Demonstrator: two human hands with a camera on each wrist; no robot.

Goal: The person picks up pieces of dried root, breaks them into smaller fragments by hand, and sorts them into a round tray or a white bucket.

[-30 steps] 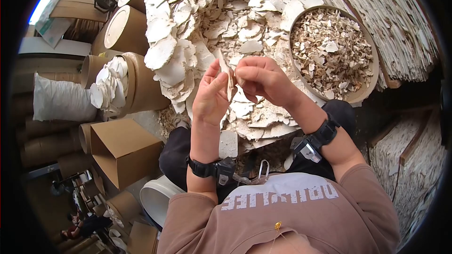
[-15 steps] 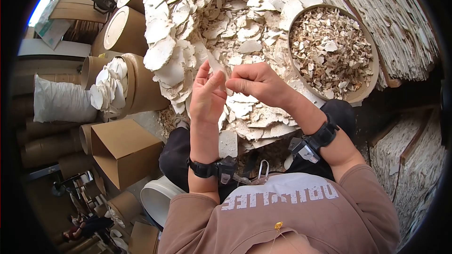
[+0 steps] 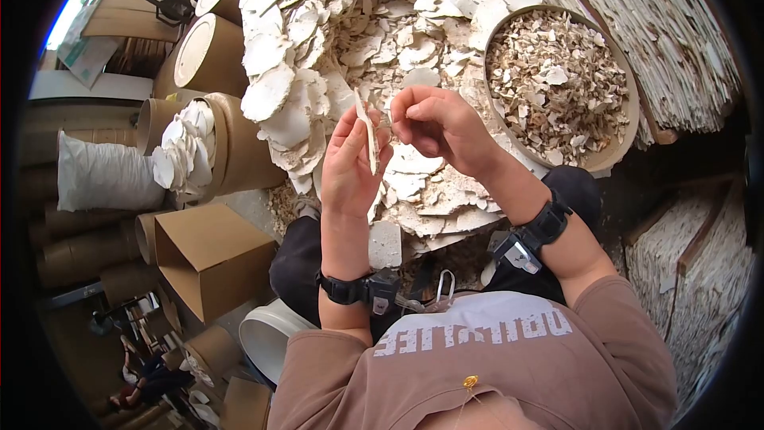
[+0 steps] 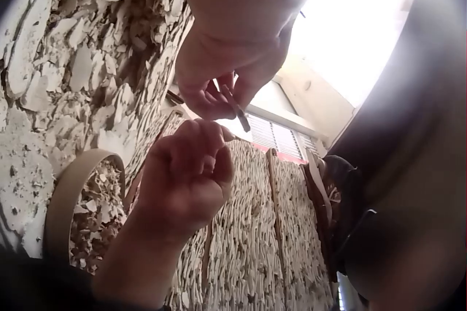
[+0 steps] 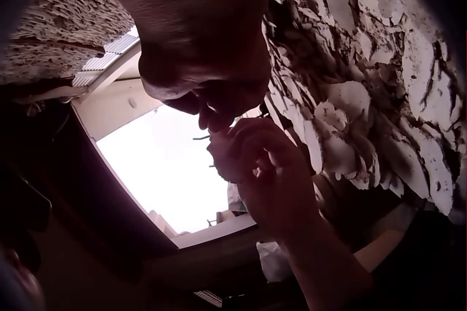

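Observation:
My left hand [image 3: 350,163] pinches a thin, pale flake [image 3: 367,129] between thumb and fingers, its narrow edge turned toward the head view. In the left wrist view the same flake shows as a thin sliver at the fingertips. Just to its right, my right hand [image 3: 442,129] is raised with curled fingers, a small gap from the flake. Nothing shows between those fingers. Below both hands spreads a large heap of dry white flakes [image 3: 274,91], with a hollow of broken bits in its middle.
A round, rimmed tray [image 3: 634,115] of small broken chips sits right of the heap. Stacked layered slabs [image 3: 637,24] rise beyond it. To the left are fibre drums [image 3: 211,56], a stuffed white sack [image 3: 107,171], a cardboard box [image 3: 211,255] and a white bucket [image 3: 267,330].
The flake turned broad side up half a second ago and is edge-on again now. My right hand, earlier at the flake, has drawn away to the right.

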